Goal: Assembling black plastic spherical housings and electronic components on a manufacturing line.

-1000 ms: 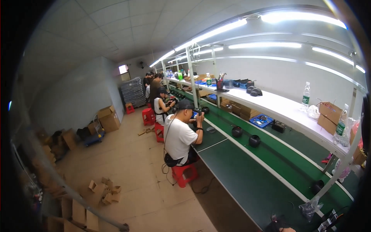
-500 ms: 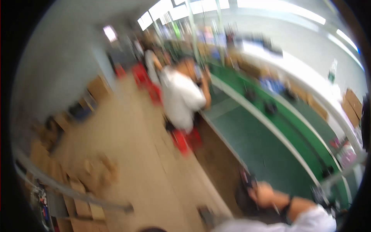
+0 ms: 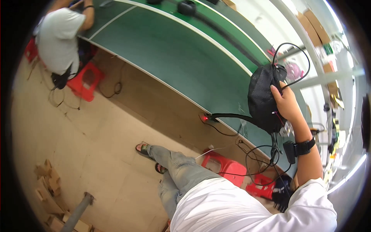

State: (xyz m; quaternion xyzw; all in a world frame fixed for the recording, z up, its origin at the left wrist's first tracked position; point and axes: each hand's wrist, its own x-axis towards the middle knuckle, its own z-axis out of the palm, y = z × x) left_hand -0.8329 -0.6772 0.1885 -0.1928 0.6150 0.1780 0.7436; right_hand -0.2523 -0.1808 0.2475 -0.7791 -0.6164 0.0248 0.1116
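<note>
My right hand point(image 3: 288, 102) is closed on a black mesh pouch point(image 3: 262, 96), its thumb lying across the near face. A black cable point(image 3: 303, 58) loops out from the top of the pouch. From its lower part a thick black strap or cable point(image 3: 232, 115) runs left to a small piece with a red light point(image 3: 205, 118) at the bench edge. More thin black cables point(image 3: 273, 149) hang below in a tangle. A black band with a box-like module point(image 3: 299, 149) sits on my right wrist. My left hand is out of view.
A long green bench point(image 3: 162, 58) with pale edging runs across the top. Red stools point(image 3: 228, 170) stand below it near my legs. Another person in a white shirt point(image 3: 60, 42) works at the far left. Flattened cardboard point(image 3: 50, 178) and a grey post point(image 3: 79, 212) are at lower left.
The view has swung down and right, from the room to my legs and the bench side. My right hand, with a dark thing in it before, now appears higher in view, holding the pouch.
</note>
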